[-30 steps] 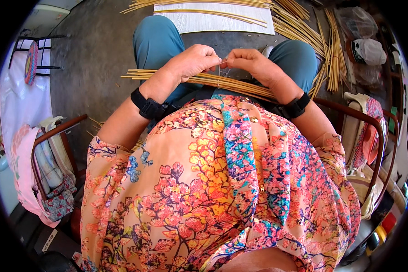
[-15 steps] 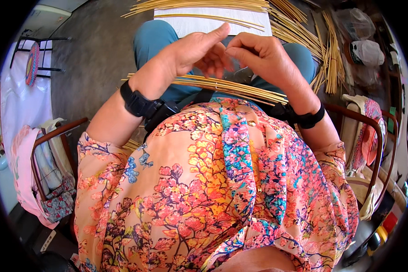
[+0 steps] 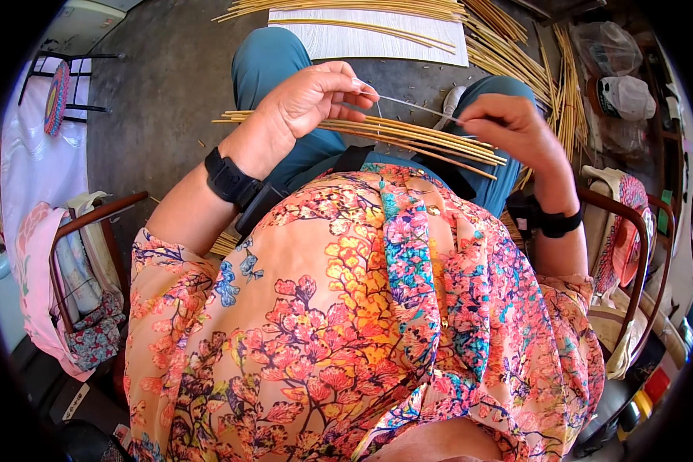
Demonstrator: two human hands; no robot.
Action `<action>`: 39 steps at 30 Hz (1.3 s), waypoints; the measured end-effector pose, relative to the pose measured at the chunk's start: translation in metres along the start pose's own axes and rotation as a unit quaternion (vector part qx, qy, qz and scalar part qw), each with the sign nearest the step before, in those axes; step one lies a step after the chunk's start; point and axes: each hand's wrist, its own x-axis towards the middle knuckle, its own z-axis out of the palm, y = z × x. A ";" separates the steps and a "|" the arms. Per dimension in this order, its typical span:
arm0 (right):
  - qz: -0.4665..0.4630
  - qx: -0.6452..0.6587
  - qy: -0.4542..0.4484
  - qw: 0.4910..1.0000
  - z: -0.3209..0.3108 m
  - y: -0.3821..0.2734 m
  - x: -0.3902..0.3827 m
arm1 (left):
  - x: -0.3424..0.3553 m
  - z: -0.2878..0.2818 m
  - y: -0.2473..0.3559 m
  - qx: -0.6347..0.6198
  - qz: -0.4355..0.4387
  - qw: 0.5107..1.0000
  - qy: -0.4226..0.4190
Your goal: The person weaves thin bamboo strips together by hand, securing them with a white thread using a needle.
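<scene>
A thin white string [image 3: 412, 103] is stretched taut between my two hands, above my lap. My left hand [image 3: 321, 94] pinches one end between thumb and finger. My right hand [image 3: 513, 129], slightly blurred, closes on the other end, farther right and a little lower. Beneath the string, a small row of thin tan sticks [image 3: 416, 137] lies across my thighs, roughly side by side. A fine strand hangs from near my left fingers down toward these sticks.
On the floor ahead lies a white board [image 3: 369, 45] with long sticks across it. More stick bundles [image 3: 508, 65] spread at the far right, near plastic bags [image 3: 624, 96]. Chair armrests [image 3: 627, 212] flank me, cloths hanging over them. A black-legged stool [image 3: 73, 85] stands far left.
My hands were close together over my lap. The right hand has moved right and down, drawing the string out straight; the left now pinches it.
</scene>
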 end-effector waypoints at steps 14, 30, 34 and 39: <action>0.179 0.019 0.133 0.975 -0.149 0.014 -0.103 | 0.003 -0.010 -0.015 -0.125 0.025 0.991 -0.041; 0.284 0.160 0.436 0.839 -0.164 0.072 -0.248 | 0.001 -0.009 -0.018 -0.139 0.040 0.989 -0.028; 0.323 0.199 0.360 0.852 -0.188 0.104 -0.306 | 0.001 -0.013 -0.023 -0.134 0.038 0.990 -0.015; 0.340 0.196 0.397 0.830 -0.198 0.116 -0.337 | -0.001 -0.009 -0.023 -0.117 0.044 0.992 -0.013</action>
